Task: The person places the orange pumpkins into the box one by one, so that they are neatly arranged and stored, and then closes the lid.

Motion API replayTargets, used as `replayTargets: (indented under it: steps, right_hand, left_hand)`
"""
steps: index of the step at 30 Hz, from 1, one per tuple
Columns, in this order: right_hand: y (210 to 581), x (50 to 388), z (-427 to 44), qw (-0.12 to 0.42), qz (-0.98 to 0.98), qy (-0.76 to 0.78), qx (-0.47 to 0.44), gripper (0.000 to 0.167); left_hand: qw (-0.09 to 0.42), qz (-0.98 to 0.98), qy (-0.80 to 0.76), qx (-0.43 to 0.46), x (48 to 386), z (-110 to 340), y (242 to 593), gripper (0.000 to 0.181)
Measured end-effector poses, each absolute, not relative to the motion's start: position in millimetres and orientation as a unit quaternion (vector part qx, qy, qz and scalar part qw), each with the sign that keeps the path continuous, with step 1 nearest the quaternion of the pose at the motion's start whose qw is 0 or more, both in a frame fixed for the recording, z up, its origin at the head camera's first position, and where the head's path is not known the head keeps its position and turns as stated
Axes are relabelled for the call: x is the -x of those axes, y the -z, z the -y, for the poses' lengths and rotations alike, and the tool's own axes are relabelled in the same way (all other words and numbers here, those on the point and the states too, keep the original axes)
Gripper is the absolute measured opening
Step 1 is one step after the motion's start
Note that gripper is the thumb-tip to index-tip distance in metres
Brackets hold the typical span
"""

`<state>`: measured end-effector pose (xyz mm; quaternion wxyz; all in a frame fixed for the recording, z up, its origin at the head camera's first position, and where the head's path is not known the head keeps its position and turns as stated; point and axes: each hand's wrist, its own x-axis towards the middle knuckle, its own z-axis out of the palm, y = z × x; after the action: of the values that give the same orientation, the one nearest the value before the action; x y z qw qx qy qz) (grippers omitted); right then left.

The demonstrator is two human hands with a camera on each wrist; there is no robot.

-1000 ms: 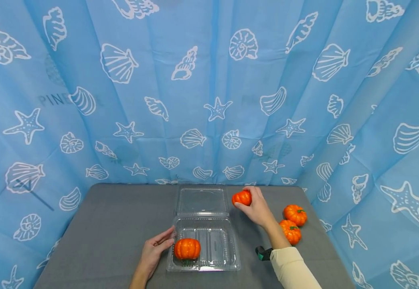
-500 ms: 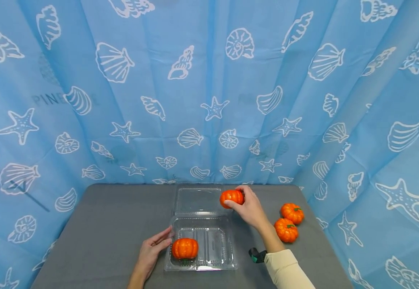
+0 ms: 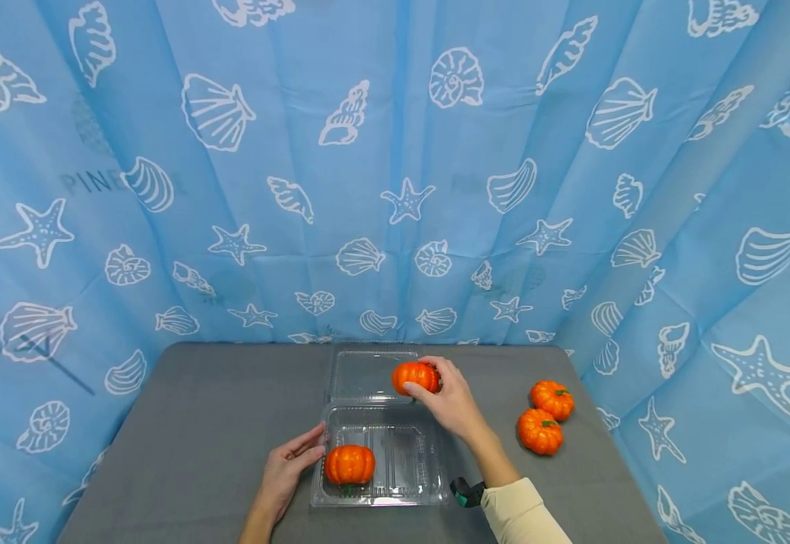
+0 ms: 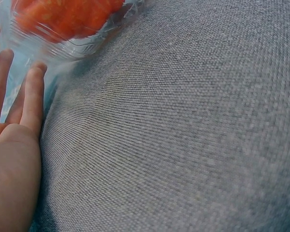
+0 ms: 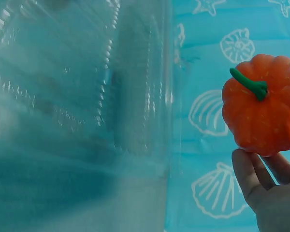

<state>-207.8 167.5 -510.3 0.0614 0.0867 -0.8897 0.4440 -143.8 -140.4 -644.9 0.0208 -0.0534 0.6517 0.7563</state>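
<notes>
A clear plastic clamshell container [image 3: 404, 461] lies with its lid [image 3: 360, 375] folded back behind it. One small orange pumpkin [image 3: 350, 464] sits in the left part of its base. My left hand [image 3: 284, 474] rests at the container's left edge, its fingers fairly straight in the left wrist view. Above the lid's right side, my right hand [image 3: 452, 400] grips another small pumpkin [image 3: 413, 378] between thumb and fingers. The right wrist view shows the green stem on this held pumpkin [image 5: 258, 111]. Part of it is hidden behind the fingers.
Two more small pumpkins [image 3: 540, 432] stand together at the right of the grey-covered table [image 3: 231, 408]. A blue shell-patterned curtain [image 3: 395, 189] hangs behind and at both sides. A black strap piece [image 3: 466, 493] is by the right wrist.
My right hand has carried the held pumpkin leftward, from right of the lid to above it. The left hand stays at the container's edge, and the pumpkin inside has not moved.
</notes>
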Motion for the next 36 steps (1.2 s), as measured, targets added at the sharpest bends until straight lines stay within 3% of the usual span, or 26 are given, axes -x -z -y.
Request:
replayTargets:
  steps: [16,36]
  right_hand:
    - [518.6,194.5,-140.2,-0.03,0.87,-0.482,-0.105,0.051]
    - [540.8,178.9,-115.9,-0.048,0.852,-0.495,-0.164,0.047]
  left_hand:
    - [0.018,-0.648,-0.759,0.056,147.5,142.8,642.1,0.048]
    - [0.022,-0.646,-0.761,0.06,143.1,139.4,644.8,0.048]
